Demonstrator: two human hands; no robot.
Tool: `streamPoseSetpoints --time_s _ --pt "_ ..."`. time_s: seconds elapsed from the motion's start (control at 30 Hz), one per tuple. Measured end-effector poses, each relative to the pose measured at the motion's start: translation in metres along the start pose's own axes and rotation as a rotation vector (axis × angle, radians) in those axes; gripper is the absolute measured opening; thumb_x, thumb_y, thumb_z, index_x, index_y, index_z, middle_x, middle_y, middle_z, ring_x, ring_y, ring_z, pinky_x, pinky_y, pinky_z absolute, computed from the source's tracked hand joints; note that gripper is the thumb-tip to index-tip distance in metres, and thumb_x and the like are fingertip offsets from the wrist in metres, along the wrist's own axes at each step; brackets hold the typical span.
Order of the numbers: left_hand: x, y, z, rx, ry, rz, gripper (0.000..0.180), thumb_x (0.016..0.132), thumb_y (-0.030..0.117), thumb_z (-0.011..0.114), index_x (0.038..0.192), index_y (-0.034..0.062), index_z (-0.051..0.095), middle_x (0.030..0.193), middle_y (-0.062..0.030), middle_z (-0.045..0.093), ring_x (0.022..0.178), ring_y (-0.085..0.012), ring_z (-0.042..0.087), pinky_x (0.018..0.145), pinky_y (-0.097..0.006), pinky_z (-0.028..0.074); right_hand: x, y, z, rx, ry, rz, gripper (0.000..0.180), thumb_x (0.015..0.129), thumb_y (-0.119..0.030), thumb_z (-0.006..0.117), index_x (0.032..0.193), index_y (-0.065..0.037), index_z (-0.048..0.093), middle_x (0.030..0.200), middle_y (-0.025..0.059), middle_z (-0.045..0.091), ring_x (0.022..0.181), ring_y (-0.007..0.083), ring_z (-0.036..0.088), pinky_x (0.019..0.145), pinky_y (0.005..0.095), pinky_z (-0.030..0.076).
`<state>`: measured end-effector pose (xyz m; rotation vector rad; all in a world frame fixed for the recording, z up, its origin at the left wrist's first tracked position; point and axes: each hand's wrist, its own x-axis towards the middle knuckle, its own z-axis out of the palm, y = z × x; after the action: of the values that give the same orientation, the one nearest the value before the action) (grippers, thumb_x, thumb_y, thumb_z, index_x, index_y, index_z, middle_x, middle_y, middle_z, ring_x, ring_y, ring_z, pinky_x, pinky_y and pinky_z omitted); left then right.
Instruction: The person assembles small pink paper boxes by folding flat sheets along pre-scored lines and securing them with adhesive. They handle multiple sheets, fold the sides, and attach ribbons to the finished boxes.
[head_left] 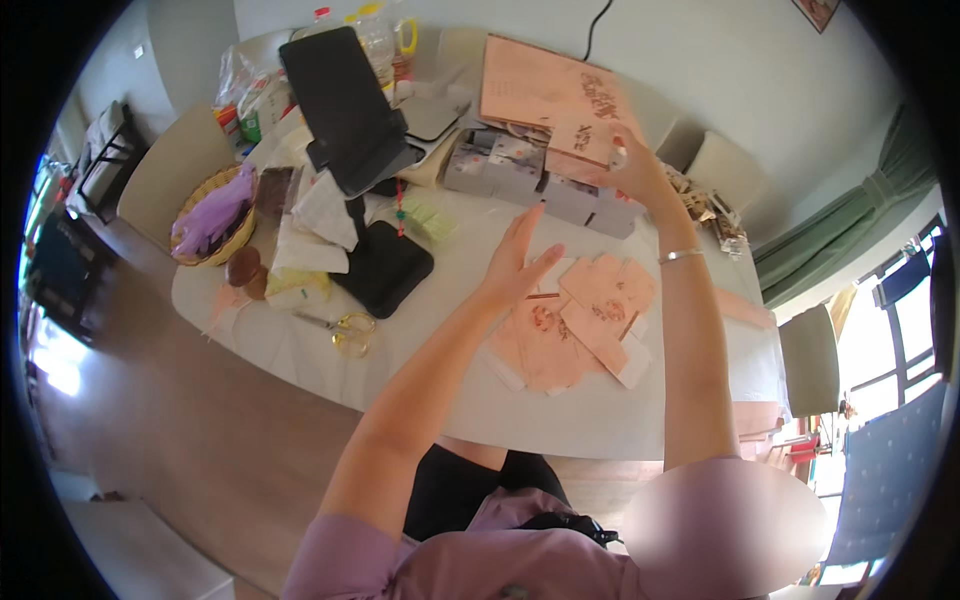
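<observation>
My right hand (632, 172) reaches far over the table and grips a small pink box (577, 150) at its right side. The box is at the row of grey boxes (508, 165), in front of a large pink carton (545, 85); I cannot tell whether it rests on them. My left hand (518, 262) hovers in front of the row, fingers stretched out and thumb apart, holding nothing. Below and between my arms, several flat pink box blanks (600, 312) lie overlapping on the white table (450, 405).
A black tablet on a stand (345, 110) rises left of the boxes. Gold-handled scissors (352, 334) lie near the front left edge. Beyond them are a basket with purple material (215, 215), bags and bottles. A heap of scraps (715, 215) sits at the right.
</observation>
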<state>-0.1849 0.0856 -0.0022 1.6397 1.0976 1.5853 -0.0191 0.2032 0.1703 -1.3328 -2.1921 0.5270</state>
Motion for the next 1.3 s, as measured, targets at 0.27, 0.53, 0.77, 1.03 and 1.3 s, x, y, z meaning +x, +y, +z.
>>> streamPoseSetpoints --time_s 0.27,0.53,0.77,1.03,1.3 --pt "-0.007 -0.017 0.013 0.466 -0.305 -0.103 0.079 0.081 0.046 0.074 0.143 0.0058 0.045 0.148 -0.0167 0.043 0.143 -0.0313 0.032 0.119 -0.049 0.017 0.045 0.057 0.005 -0.428 -0.071 -0.112 0.107 0.057 -0.030 0.089 0.148 -0.007 0.037 0.137 0.0208 0.051 0.095 0.0282 0.067 0.079 0.0383 0.055" --pt "-0.022 0.011 0.016 0.775 -0.509 -0.132 0.082 0.069 0.053 0.079 0.139 0.0185 0.053 0.152 -0.0055 0.040 0.146 -0.0260 0.027 0.116 -0.065 0.006 -0.003 0.031 0.011 -0.366 0.129 -0.326 0.058 0.072 -0.034 0.080 0.124 -0.014 0.063 0.132 0.0107 0.056 0.101 0.0298 0.065 0.086 0.0393 0.052" --pt "-0.028 0.003 0.022 0.852 -0.544 -0.074 0.075 0.071 0.051 0.077 0.136 0.0202 0.055 0.153 -0.0049 0.038 0.147 -0.0257 0.025 0.117 -0.062 0.012 -0.114 0.118 0.014 -0.170 0.055 0.095 0.047 0.076 -0.039 0.079 0.106 -0.005 0.068 0.117 0.0133 0.062 0.083 0.0293 0.065 0.076 0.0381 0.053" --pt "-0.031 0.022 0.026 0.830 -0.554 -0.145 0.077 0.071 0.048 0.079 0.137 0.0182 0.054 0.153 -0.0060 0.039 0.148 -0.0271 0.023 0.118 -0.062 0.010 -0.170 0.122 0.037 -0.242 -0.119 0.341 0.059 0.068 -0.047 0.084 0.099 -0.001 0.065 0.102 0.0152 0.064 0.091 0.0301 0.064 0.079 0.0379 0.052" --pt "-0.029 0.025 0.027 0.671 -0.401 -0.143 0.075 0.076 0.038 0.080 0.139 0.0108 0.049 0.148 -0.0121 0.043 0.143 -0.0298 0.030 0.115 -0.054 0.023 -0.176 0.167 0.023 0.562 -0.145 0.263 0.022 0.084 -0.021 0.077 0.083 -0.003 0.065 0.078 0.0002 0.065 0.072 0.0094 0.059 0.066 0.0261 0.045"
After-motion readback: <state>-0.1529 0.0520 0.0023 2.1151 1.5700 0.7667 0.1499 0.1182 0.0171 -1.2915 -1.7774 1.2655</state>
